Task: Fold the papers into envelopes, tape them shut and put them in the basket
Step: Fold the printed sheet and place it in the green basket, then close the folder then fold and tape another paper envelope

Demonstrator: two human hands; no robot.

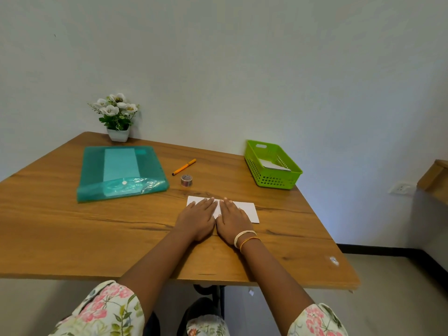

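Observation:
A white folded paper lies flat on the wooden table in front of me. My left hand and my right hand lie side by side on it, palms down, fingers straight, pressing it flat. Most of the paper's left half is hidden under the hands. A small roll of tape stands just beyond the paper. The green basket sits at the back right of the table with some white folded paper inside.
A teal plastic folder holding sheets lies at the left. An orange pen rests between folder and basket. A white pot of flowers stands at the back against the wall. The table's right edge drops to the floor.

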